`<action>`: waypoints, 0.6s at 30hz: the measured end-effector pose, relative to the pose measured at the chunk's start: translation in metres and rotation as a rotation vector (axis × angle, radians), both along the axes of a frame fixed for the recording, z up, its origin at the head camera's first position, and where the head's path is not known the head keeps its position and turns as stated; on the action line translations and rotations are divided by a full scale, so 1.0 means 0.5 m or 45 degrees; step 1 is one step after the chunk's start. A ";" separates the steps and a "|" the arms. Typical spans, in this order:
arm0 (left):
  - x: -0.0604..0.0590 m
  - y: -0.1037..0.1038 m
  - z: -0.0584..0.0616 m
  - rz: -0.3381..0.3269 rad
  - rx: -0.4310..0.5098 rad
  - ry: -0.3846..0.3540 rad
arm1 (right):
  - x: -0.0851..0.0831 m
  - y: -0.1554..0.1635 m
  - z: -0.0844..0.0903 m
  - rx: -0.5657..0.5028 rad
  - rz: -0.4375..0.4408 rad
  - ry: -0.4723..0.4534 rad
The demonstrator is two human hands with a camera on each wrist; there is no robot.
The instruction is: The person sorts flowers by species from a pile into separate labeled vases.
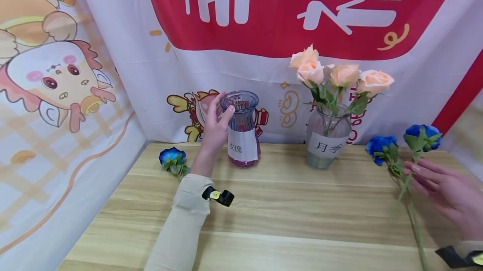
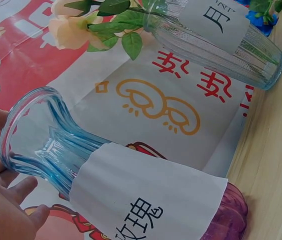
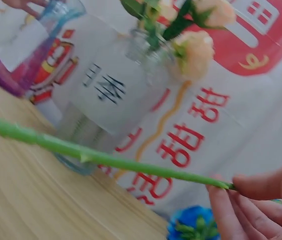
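My left hand (image 1: 216, 130) grips a blue-and-purple glass vase (image 1: 243, 126) near its flared rim, thumb and fingers round the neck. The vase stands upright on the table, with a white paper label (image 2: 146, 195) on its side. Over at the right, my right hand (image 1: 447, 191) pinches a long green stem (image 3: 106, 159) between thumb and fingers. Two blue roses show by that hand, one higher rose (image 1: 422, 136) and one rose further left (image 1: 382, 149). Their stems cross, so I cannot tell which bloom the pinched stem bears.
A clear labelled vase (image 1: 327, 143) holding several peach roses (image 1: 345, 76) stands between the hands. Another blue rose (image 1: 172, 158) lies left of my left forearm. Printed cloth (image 1: 226, 67) hangs behind the wooden table (image 1: 286, 216).
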State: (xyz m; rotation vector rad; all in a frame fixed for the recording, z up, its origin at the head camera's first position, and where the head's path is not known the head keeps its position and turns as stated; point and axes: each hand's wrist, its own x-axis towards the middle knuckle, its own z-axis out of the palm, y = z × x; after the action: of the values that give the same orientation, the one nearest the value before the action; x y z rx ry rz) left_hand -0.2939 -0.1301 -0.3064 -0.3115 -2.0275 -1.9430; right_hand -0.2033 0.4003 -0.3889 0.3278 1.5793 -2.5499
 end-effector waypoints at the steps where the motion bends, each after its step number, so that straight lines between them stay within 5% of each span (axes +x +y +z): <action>1: 0.000 0.000 0.000 0.000 0.000 0.001 | 0.002 -0.011 0.003 -0.011 -0.028 -0.003; 6: 0.001 0.001 0.001 0.004 -0.004 0.003 | 0.014 -0.066 0.015 -0.047 -0.113 -0.010; 18: 0.000 0.001 0.001 0.008 -0.007 0.006 | 0.020 -0.203 0.037 -0.448 -0.451 0.106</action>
State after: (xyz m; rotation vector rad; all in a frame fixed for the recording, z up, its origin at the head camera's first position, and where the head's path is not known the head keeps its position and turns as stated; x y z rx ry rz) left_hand -0.2940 -0.1296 -0.3061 -0.3104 -2.0290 -1.9314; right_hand -0.1932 0.2987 -0.3706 0.5036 1.1432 -3.0792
